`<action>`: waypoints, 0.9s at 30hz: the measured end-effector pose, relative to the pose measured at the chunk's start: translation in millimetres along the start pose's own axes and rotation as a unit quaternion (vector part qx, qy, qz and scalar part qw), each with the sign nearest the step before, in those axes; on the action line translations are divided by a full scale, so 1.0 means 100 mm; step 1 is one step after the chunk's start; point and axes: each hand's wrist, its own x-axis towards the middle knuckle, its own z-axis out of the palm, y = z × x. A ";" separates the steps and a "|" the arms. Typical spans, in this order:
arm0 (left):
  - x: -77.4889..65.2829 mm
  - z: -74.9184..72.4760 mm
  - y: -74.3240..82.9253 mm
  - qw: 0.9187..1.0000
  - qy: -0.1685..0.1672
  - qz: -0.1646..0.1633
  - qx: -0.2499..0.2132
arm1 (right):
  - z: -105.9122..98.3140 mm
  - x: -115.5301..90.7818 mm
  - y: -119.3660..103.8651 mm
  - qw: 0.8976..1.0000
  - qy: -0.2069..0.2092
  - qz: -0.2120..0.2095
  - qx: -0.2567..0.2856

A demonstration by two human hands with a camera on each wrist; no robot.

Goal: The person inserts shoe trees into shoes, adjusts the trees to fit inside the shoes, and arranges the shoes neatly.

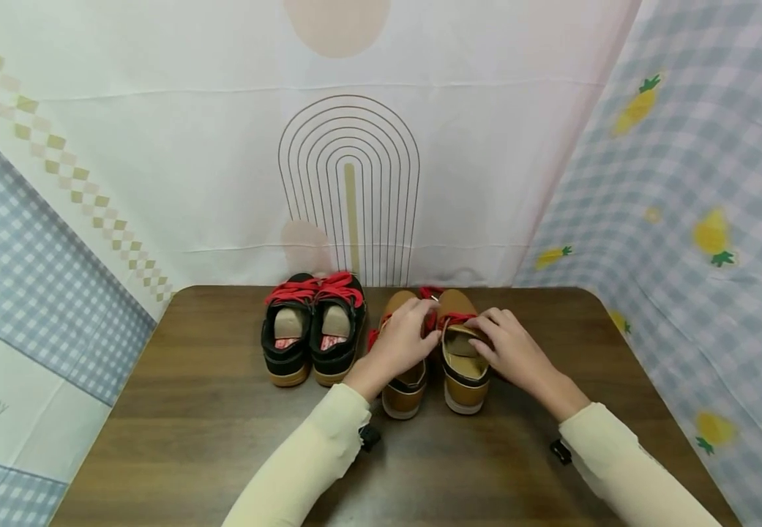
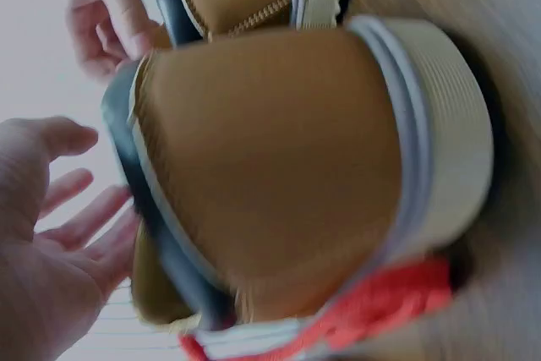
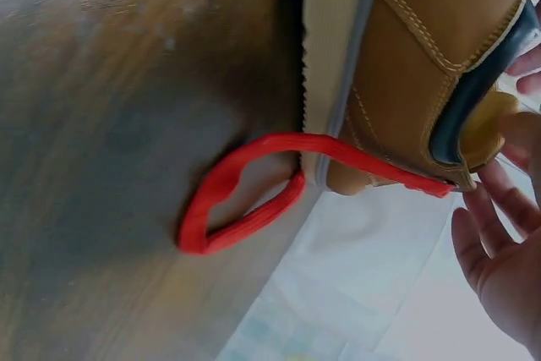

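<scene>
Two brown shoes with red laces stand side by side, heels toward me. Over the left brown shoe (image 1: 402, 401) is my left hand (image 1: 403, 340), covering much of its top. In the left wrist view that hand's fingers are spread beside the shoe's dark collar, pinching nothing. My right hand (image 1: 512, 344) is at the right brown shoe (image 1: 465, 397), its thumb over the opening and fingers near the tongue. The right wrist view has the fingers loosely bent by the lace end; whether they touch it is hard to tell. A red lace (image 3: 245, 150) loops down that shoe's side.
A pair of black shoes (image 1: 336, 362) with red laces stands just left of the brown ones. All sit near the back edge of the wooden table (image 1: 209, 439). Behind hangs a pale patterned cloth (image 1: 222, 161); a checked cloth (image 1: 670, 293) borders the right side.
</scene>
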 end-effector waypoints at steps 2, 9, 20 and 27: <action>-0.05 -0.06 -0.02 0.999 -0.022 0.009 0.024 | 0.01 -0.02 0.00 1.000 0.013 -0.014 -0.005; -0.24 -0.22 -0.11 0.998 -0.046 0.009 0.044 | 0.05 -0.05 -0.02 0.999 0.032 -0.030 -0.004; -0.55 -0.31 -0.18 0.997 0.037 -0.062 0.018 | -0.01 -0.25 -0.11 0.979 0.031 0.174 0.102; -0.62 -0.33 -0.25 0.982 0.034 -0.169 -0.077 | -0.06 -0.33 -0.13 0.933 -0.088 0.297 0.185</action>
